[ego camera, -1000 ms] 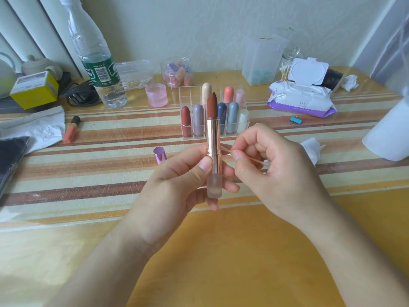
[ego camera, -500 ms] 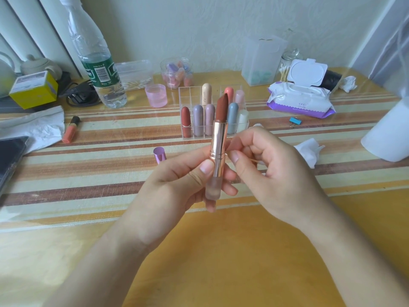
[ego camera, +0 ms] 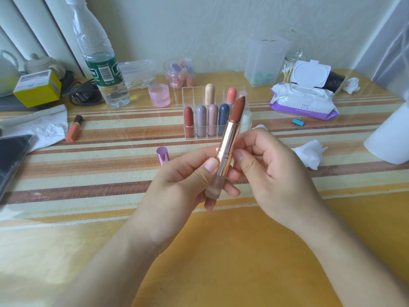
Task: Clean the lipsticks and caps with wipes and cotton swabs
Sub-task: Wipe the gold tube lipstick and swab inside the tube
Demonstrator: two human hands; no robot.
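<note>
Well, at nine o'clock on the tabletop point(ego camera: 221, 262) lies a dark phone point(ego camera: 10, 160), with a crumpled tissue point(ego camera: 37, 127) just beyond it. An orange lipstick point(ego camera: 74, 128) lies flat beside the tissue, and a water bottle point(ego camera: 103, 69) stands upright at eleven o'clock. Right of the bottle is a pink cup point(ego camera: 159, 95), and nearer me a purple cap point(ego camera: 163, 155) stands just beside my left hand point(ego camera: 183, 180).

That hand pinches the lower part of the open lipstick point(ego camera: 230, 142) between thumb and fingers, above the tabletop. The rose-gold tube tilts toward one o'clock and the brown-red bullet is wound out. Beyond it, at twelve o'clock, a clear organiser point(ego camera: 190, 94) holds capped lipsticks upright.

My right hand point(ego camera: 272, 173) is curled, its thumb against the right side of the tube. I cannot tell whether it is pinching anything.

At three o'clock a crumpled wipe point(ego camera: 309, 154) lies near that hand. At two o'clock the wipes pack point(ego camera: 303, 100) sits with its lid flipped up, a blue clip point(ego camera: 298, 122) in front of it. A white roll point(ego camera: 391, 138) stands at the right edge.
</note>
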